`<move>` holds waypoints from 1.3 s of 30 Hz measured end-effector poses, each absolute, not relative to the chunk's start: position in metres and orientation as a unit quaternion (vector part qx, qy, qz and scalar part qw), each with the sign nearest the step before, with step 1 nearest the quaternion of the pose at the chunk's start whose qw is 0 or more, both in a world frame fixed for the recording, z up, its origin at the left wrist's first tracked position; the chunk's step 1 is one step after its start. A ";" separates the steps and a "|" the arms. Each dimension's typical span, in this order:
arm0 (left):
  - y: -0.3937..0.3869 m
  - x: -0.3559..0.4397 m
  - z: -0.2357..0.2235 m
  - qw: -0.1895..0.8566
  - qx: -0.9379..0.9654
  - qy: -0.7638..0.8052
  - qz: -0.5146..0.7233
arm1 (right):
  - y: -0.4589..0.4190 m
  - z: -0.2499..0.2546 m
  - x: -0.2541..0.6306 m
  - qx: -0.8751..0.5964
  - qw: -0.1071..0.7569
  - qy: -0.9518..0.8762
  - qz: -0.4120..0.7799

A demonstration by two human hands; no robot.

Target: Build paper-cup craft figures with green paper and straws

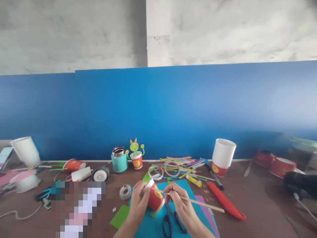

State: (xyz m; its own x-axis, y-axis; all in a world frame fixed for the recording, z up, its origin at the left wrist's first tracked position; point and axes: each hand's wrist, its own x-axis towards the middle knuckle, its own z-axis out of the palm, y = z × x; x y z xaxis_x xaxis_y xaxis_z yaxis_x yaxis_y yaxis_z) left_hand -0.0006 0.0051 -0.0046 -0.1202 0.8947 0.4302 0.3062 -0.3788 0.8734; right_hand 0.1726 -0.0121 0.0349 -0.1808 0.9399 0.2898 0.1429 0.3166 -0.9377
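Note:
My left hand (pixel 139 201) is closed around a red and white paper cup (pixel 156 200), which lies tilted with its white part toward the palm. A thin wooden stick (pixel 201 202) is pinched in my right hand (pixel 178 198); its tip meets the cup's side, though I cannot tell whether it pierces it. Black-handled scissors (pixel 167 224) lie below my right hand on blue paper (pixel 146 228). Green paper (pixel 120 215) sits left of my left wrist, and a tape roll (pixel 125 191) rests beyond it.
At the back stand a teal thermos (pixel 119 162), a cup with a green paper figure (pixel 136 160) and stacked paper cups (pixel 223 156). Colourful sticks (pixel 183 163) are piled in the middle. A red-handled tool (pixel 226 202) and a yellow glue stick (pixel 193 181) lie at right. A blue partition (pixel 173 112) rises behind.

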 end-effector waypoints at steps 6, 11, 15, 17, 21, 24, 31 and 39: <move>0.005 0.002 -0.003 0.212 0.649 0.485 0.547 | -0.011 0.040 0.176 -0.415 0.419 -0.714 0.378; 0.008 0.006 -0.005 0.153 0.658 0.500 0.541 | -0.026 0.053 0.171 -0.381 0.375 -0.793 0.293; 0.007 0.008 -0.003 0.122 0.676 0.494 0.533 | -0.028 0.053 0.167 -0.382 0.372 -0.793 0.293; 0.006 0.009 -0.003 0.103 0.686 0.490 0.527 | -0.023 0.048 0.167 -0.402 0.388 -0.764 0.323; 0.005 0.009 -0.005 0.067 0.699 0.487 0.520 | -0.016 0.037 0.167 -0.434 0.423 -0.708 0.363; 0.004 0.010 -0.007 0.031 0.705 0.490 0.511 | -0.020 0.035 0.164 -0.419 0.417 -0.734 0.336; -0.004 0.018 -0.001 -0.013 0.764 0.427 0.485 | -0.022 0.039 0.168 -0.314 0.364 -0.845 0.235; 0.001 0.013 -0.016 0.207 0.576 0.480 0.629 | -0.018 0.047 0.168 -0.406 0.518 -0.635 0.406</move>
